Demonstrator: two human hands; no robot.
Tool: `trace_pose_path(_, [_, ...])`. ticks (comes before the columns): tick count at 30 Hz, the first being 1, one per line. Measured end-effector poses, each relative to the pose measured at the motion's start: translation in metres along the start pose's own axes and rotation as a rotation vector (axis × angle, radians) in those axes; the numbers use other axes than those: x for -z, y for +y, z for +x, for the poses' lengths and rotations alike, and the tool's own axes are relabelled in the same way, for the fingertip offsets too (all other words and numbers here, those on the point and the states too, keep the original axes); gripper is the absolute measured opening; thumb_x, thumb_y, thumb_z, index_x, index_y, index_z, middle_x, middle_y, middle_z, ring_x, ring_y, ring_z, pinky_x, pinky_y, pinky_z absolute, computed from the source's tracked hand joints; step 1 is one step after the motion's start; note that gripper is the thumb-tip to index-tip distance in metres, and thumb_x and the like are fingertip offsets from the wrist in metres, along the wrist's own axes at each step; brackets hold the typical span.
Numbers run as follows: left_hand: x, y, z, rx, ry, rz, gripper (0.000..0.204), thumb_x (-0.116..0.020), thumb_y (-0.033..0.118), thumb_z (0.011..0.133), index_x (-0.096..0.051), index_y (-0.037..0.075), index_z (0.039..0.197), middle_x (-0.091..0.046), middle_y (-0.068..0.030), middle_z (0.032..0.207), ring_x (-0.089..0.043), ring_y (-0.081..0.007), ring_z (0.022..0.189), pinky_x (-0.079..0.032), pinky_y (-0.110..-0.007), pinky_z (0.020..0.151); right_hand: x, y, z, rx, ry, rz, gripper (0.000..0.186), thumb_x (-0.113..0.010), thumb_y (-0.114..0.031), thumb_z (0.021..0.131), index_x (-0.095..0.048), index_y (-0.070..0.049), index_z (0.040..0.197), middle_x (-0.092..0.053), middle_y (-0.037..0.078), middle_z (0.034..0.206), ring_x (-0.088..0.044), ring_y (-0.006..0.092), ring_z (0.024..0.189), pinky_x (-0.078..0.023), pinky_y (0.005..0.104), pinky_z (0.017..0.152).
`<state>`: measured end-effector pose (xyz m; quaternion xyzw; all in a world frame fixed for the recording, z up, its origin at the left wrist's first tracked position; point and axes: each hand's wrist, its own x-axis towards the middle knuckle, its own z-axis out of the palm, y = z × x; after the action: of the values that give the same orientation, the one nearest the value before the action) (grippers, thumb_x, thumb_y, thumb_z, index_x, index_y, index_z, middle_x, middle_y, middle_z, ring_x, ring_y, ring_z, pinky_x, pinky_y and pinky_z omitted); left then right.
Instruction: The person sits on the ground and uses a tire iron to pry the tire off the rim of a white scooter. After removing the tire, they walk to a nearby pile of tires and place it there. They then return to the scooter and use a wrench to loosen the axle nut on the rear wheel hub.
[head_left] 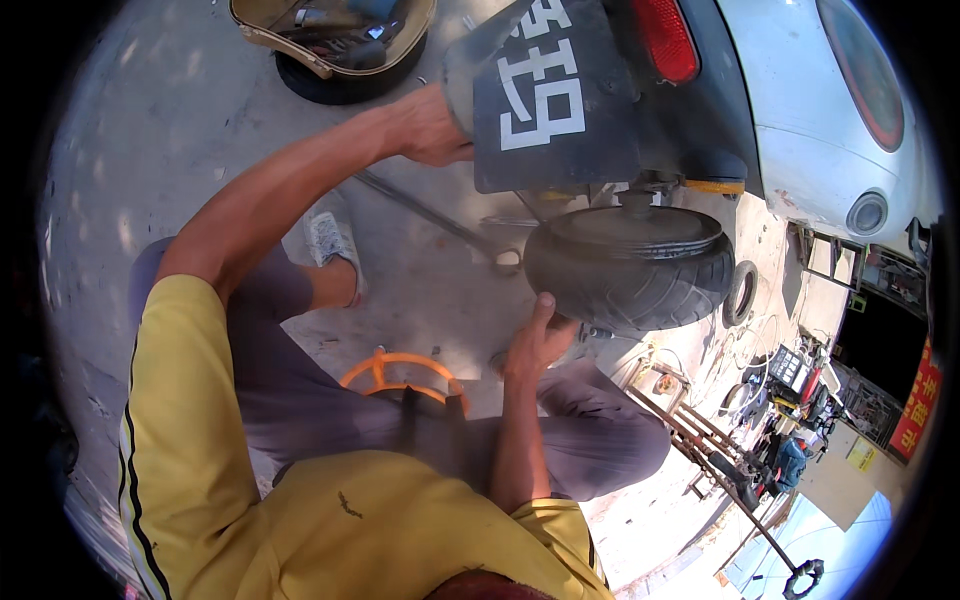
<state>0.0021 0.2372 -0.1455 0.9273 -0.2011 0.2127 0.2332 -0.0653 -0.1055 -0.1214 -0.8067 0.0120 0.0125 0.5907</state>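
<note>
Concrete (110,220) is lying open toward ten o'clock; a vehicle tail (700,115) is crowding one o'clock. Below it, a wheel (630,270) is wearing its tyre (645,295), fastening unclear. Neither grip is showing clearly: a plate (575,100) is half-masking the left hand (438,125); the right hand (542,342) is touching thumb to tyre.

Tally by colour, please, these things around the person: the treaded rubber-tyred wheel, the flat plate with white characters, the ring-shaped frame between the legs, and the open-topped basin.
Black or dark grey: 2 (treaded rubber-tyred wheel, flat plate with white characters)
Orange: 1 (ring-shaped frame)
Tan: 1 (open-topped basin)
Total: 4
</note>
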Motion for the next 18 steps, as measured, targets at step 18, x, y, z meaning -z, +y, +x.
trace_pose_path(18, [-0.068, -0.002, 0.065, 0.172, 0.015, -0.215, 0.036, -0.051, 0.034, 0.102, -0.071, 0.005, 0.106, -0.068, -0.0185, 0.096, -0.066, -0.0391, 0.093, -0.051, -0.048, 0.088, 0.018, -0.042, -0.01, -0.141, 0.046, -0.258, 0.064, -0.056, -0.048, 0.106, -0.048, 0.011, 0.129, -0.059, 0.02, 0.126, -0.058, 0.0249, 0.115, -0.043, 0.0424, 0.103])
